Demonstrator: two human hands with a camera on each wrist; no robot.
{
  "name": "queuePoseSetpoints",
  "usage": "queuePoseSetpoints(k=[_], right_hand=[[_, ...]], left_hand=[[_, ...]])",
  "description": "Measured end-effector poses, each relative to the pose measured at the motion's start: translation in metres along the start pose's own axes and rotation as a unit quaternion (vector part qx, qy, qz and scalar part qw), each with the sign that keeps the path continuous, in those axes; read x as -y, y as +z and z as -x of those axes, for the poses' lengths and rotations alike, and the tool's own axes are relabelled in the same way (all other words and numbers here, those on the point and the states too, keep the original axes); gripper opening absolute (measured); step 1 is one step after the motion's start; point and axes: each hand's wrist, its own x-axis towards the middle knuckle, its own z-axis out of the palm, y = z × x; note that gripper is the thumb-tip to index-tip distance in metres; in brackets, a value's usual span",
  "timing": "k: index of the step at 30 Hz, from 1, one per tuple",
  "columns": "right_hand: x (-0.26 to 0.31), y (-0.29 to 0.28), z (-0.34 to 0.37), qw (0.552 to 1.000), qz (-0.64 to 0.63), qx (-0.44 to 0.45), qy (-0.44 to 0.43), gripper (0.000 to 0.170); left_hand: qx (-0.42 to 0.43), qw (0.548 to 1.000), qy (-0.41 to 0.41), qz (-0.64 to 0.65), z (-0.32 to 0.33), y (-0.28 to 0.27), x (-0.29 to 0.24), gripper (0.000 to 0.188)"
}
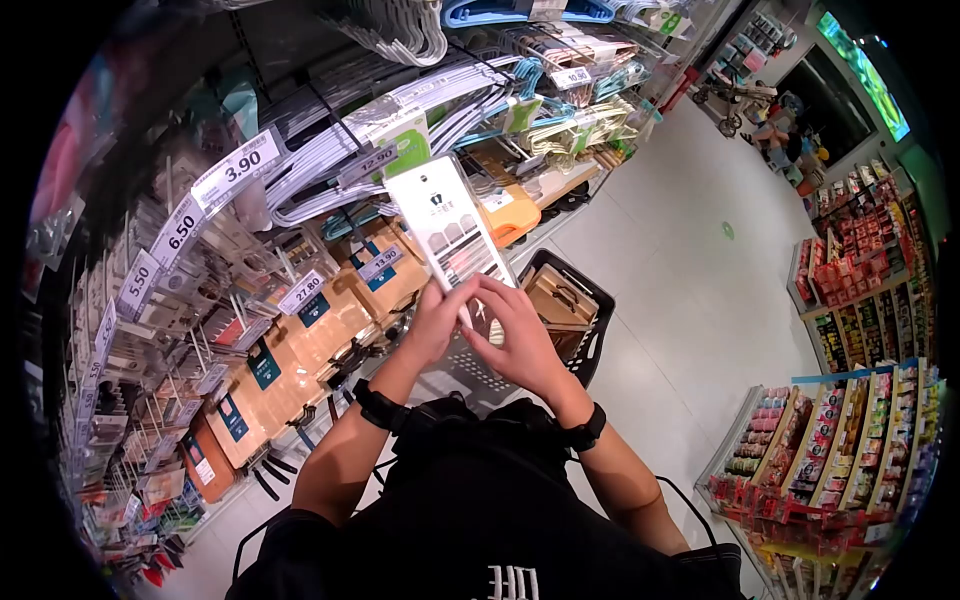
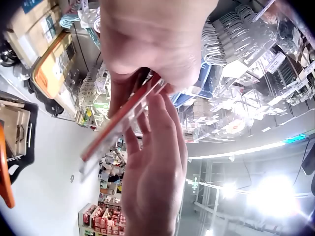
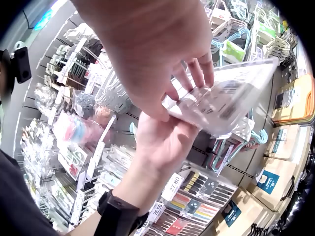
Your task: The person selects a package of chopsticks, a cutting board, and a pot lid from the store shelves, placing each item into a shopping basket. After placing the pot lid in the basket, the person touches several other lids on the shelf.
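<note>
A long flat clear package with a white printed card (image 1: 445, 220) is held upright before the body in the head view. The left hand (image 1: 430, 325) grips its lower left edge. At the lower right, the right hand (image 1: 520, 340) has its fingers curved round the edge and thumb below. Seen from the left wrist, the package (image 2: 120, 120) is edge-on between the left hand (image 2: 152, 44) and the right hand (image 2: 155, 172). In the right wrist view the clear package (image 3: 231, 98) lies against the left palm (image 3: 165, 142), with the fingertips of the right hand (image 3: 157, 54) touching it.
A black basket (image 1: 600, 335) holding a wooden item stands below, right of the hands. Shelves of hangers (image 1: 390, 120) and wooden boards (image 1: 290, 360) with price tags line the left. Snack racks (image 1: 830, 440) stand on the right, across the pale floor (image 1: 660, 280).
</note>
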Motion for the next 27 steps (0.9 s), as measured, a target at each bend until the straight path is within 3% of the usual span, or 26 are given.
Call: queuePoseSetpoints(k=[2,5,6,10,13,17,21,22,27], right_hand=[[0.005,-0.006,-0.003,0.999,-0.023,0.018,-0.012,0.04],[0.005,-0.009,0.008,0.996,0.03,-0.062,-0.06,0.035],[0.0,-0.016,0.006,0.99,0.077,-0.087,-0.073,0.039],[-0.006,-0.023,-0.004,0.987,0.069,-0.139,-0.03,0.046],[-0.008,-0.024,-0.007,0.983,-0.126,-0.114,0.067,0.047],[-0.007,-0.026,-0.009,0.957,-0.235,-0.128,0.111,0.045],[-0.023,-0.026,-0.009,0.949,-0.266,-0.134,0.104,0.033],[-0.024,-0.026,-0.008,0.954,-0.247,-0.134,0.101,0.024],[-0.016,-0.032,0.0,0.96,-0.224,-0.145,0.082,0.021]], left_hand=[[-0.004,0.996,-0.001,0.088,-0.003,-0.009,-0.006,0.04],[0.01,0.998,0.016,0.062,0.013,-0.008,-0.013,0.038],[0.029,0.998,0.018,0.059,0.009,-0.005,-0.013,0.038],[0.055,0.998,0.02,0.004,0.007,-0.009,-0.011,0.037],[0.07,0.996,0.023,-0.04,0.008,-0.007,-0.011,0.037],[0.067,0.993,0.03,-0.096,0.011,-0.006,-0.01,0.034],[0.072,0.981,0.022,-0.179,0.01,-0.008,-0.01,0.03],[0.066,0.979,0.015,-0.191,0.011,-0.006,-0.012,0.029],[0.061,0.976,0.045,-0.204,0.007,-0.003,-0.006,0.027]])
